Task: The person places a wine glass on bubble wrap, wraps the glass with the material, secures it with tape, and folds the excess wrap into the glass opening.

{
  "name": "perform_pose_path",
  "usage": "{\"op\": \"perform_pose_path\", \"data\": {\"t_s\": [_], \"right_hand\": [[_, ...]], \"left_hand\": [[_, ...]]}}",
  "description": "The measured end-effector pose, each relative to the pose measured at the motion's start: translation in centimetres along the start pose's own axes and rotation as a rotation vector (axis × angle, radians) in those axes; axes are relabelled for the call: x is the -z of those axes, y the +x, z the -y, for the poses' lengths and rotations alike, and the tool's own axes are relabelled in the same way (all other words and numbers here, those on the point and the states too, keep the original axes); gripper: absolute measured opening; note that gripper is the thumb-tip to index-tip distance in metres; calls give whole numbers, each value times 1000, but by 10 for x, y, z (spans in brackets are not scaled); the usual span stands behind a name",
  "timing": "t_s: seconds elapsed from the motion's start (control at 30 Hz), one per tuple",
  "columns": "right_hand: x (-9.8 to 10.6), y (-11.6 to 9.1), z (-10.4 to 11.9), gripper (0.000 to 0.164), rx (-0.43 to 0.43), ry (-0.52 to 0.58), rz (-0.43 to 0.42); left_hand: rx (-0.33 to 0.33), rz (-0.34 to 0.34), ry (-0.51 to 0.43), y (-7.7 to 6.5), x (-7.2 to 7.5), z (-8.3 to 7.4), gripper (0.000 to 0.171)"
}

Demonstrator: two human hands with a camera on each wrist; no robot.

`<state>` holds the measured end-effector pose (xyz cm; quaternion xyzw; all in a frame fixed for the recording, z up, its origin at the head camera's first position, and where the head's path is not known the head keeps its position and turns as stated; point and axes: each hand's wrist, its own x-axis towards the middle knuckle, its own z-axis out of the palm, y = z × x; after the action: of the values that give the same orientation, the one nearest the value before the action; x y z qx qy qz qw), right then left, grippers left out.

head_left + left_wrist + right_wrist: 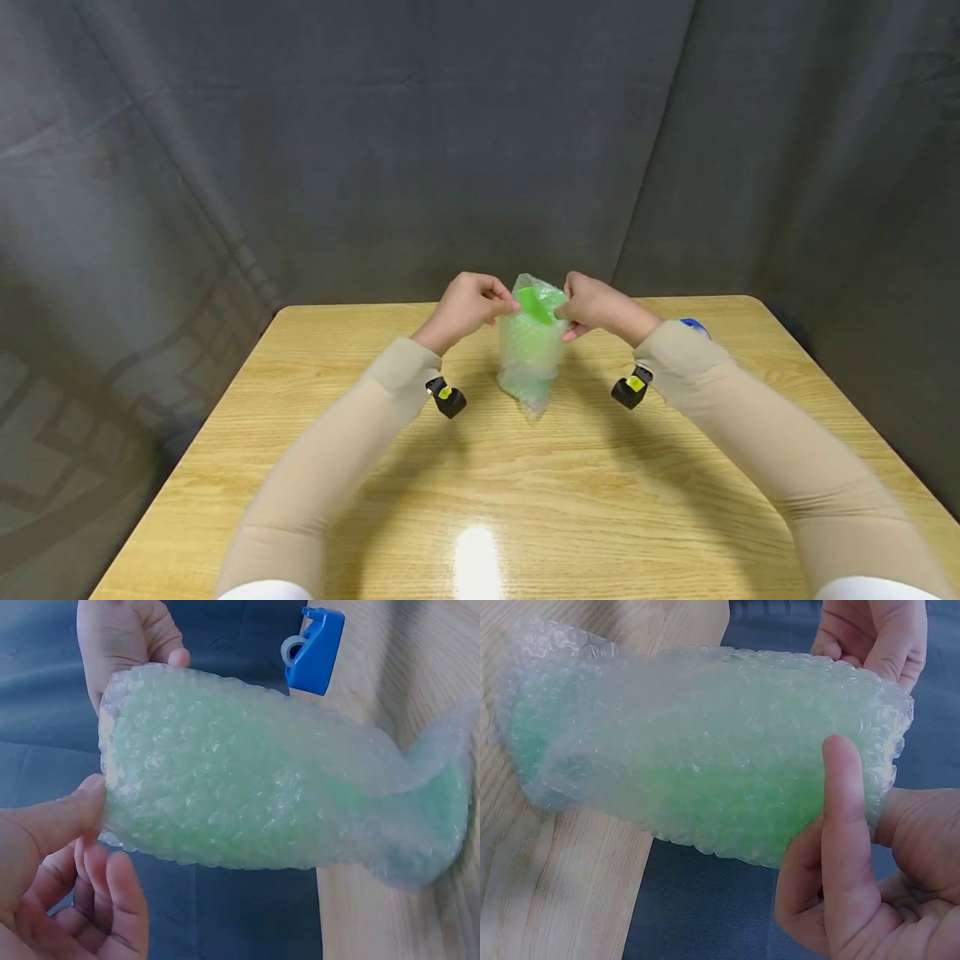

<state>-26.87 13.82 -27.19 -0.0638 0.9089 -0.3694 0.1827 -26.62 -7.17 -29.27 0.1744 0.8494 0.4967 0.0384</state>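
A green goblet-shaped cup stands on the table inside bubble wrap, its bright green inside showing through the wrap's opening at the top. Below the bowl the wrap narrows, then flares at the foot. My left hand pinches the wrap's upper edge on the left between thumb and fingers. Opposite it, my right hand grips the same edge, thumb at the opening; its index finger lies straight along the outside of the wrap.
A blue tape dispenser with a roll of tape stands on the wooden table behind my right wrist, mostly hidden in the head view. Dark grey cloth hangs behind the table. Small black cameras are strapped to both wrists.
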Motion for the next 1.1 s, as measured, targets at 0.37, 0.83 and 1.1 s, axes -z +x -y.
{"op": "perform_pose_path", "data": {"t_s": [0.37, 0.83, 1.1], "right_hand": [[-2, 2, 2, 20, -14, -32, -10], [-1, 5, 2, 20, -27, -37, -17], [-2, 6, 5, 19, -29, -51, -22]], "left_hand": [[121, 107, -69, 13, -5, -9, 25], [141, 121, 17, 14, 4, -12, 20], [117, 90, -58, 20, -1, -5, 23]]}}
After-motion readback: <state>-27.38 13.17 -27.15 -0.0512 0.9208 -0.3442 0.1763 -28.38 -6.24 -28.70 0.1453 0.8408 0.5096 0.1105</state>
